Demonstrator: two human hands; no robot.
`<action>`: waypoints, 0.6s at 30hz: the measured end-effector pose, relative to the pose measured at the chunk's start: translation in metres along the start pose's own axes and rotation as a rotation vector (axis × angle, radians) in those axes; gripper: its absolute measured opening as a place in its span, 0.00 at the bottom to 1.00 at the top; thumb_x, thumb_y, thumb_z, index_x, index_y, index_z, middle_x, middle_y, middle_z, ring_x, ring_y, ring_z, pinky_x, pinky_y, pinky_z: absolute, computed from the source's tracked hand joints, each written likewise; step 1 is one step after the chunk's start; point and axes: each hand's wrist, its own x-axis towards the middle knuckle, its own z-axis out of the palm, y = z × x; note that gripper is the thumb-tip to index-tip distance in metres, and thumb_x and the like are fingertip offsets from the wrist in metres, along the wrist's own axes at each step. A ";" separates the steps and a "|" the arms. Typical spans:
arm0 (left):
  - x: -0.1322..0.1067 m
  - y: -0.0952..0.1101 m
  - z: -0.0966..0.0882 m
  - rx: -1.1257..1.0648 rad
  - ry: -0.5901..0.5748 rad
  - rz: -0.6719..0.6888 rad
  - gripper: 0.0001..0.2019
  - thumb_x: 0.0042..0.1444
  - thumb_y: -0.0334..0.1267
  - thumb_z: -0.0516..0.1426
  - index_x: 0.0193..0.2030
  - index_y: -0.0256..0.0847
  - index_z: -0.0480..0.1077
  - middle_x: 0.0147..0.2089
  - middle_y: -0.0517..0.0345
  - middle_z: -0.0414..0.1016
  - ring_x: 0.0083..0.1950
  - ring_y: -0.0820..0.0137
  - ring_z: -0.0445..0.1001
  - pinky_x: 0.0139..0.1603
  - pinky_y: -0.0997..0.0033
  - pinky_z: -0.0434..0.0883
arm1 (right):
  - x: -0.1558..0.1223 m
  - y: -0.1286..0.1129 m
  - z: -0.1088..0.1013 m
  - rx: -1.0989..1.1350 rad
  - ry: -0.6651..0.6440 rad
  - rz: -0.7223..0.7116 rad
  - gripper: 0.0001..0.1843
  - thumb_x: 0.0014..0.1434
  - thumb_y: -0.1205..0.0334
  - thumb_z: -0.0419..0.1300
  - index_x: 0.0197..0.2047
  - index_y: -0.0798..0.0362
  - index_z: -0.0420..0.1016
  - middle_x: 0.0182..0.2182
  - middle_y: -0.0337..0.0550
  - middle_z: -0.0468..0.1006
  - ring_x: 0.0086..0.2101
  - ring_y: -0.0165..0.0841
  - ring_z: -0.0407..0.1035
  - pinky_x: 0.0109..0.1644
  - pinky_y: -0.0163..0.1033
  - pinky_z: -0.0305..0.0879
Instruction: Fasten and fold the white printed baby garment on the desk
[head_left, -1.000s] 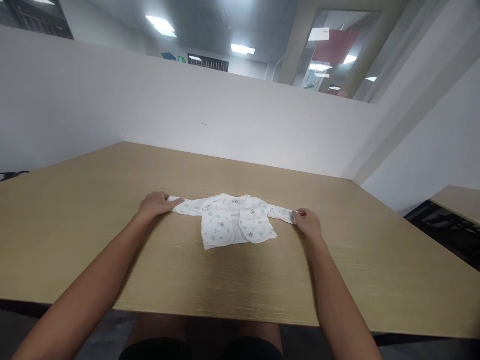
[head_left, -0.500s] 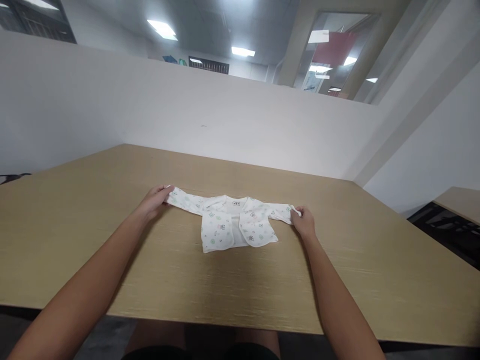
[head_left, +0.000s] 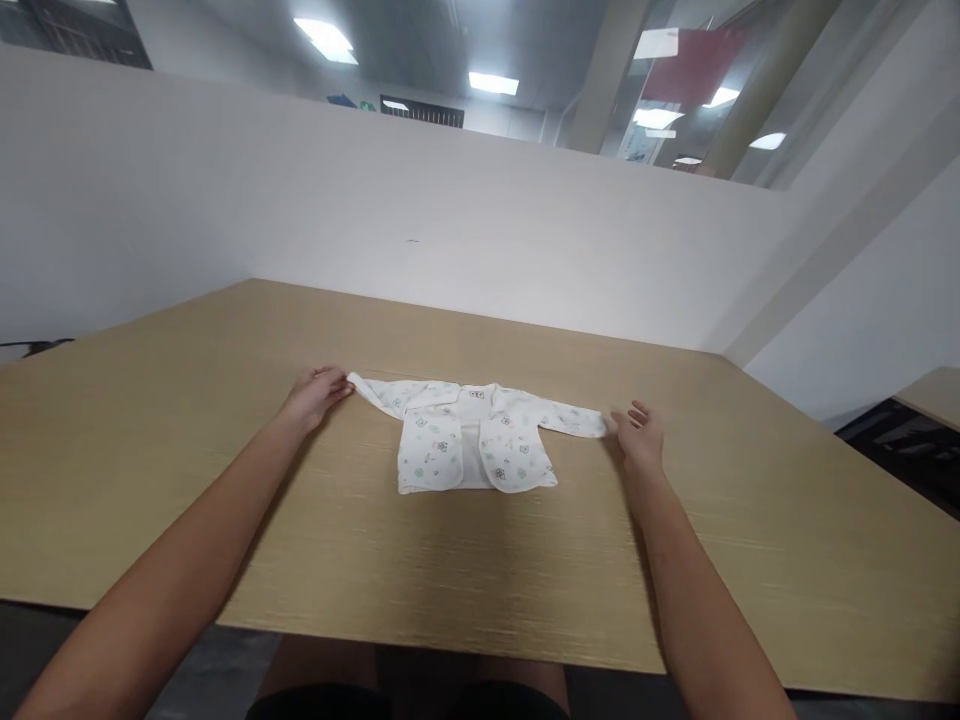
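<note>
A small white baby shirt (head_left: pixel 472 440) with a little green and grey print lies flat on the wooden table (head_left: pixel 225 480), front flaps up and both sleeves stretched out sideways. My left hand (head_left: pixel 313 393) rests at the end of the left sleeve, fingers curled on the cuff. My right hand (head_left: pixel 640 435) sits just past the end of the right sleeve with fingers spread and nothing in it.
A white partition wall (head_left: pixel 375 220) runs behind the table. A second desk (head_left: pixel 934 395) stands at the far right past a gap. My knees show under the table's near edge.
The sleeves were lifted a little and then laid flat and straight. My right hand let go of the right cuff and spread its fingers. The left hand stays at the left cuff.
</note>
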 end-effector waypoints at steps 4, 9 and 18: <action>-0.010 -0.005 0.009 0.335 0.063 0.282 0.19 0.57 0.42 0.64 0.54 0.39 0.72 0.57 0.48 0.75 0.55 0.63 0.75 0.60 0.62 0.72 | -0.046 -0.044 0.005 -0.127 -0.161 -0.352 0.21 0.59 0.51 0.63 0.50 0.57 0.79 0.46 0.52 0.80 0.43 0.40 0.73 0.49 0.44 0.69; -0.040 -0.015 0.040 0.805 -0.192 0.794 0.20 0.68 0.48 0.50 0.53 0.38 0.77 0.57 0.47 0.78 0.61 0.57 0.73 0.68 0.54 0.66 | -0.140 -0.084 0.028 -0.165 -0.931 -0.820 0.11 0.69 0.55 0.63 0.39 0.50 0.83 0.39 0.43 0.81 0.45 0.37 0.70 0.52 0.44 0.66; -0.041 -0.026 0.057 1.041 -0.357 0.699 0.29 0.75 0.53 0.40 0.55 0.41 0.79 0.65 0.50 0.76 0.67 0.57 0.72 0.71 0.56 0.65 | -0.200 -0.103 0.031 -0.440 -1.288 -0.835 0.06 0.64 0.58 0.70 0.36 0.48 0.83 0.34 0.42 0.79 0.47 0.41 0.68 0.55 0.52 0.64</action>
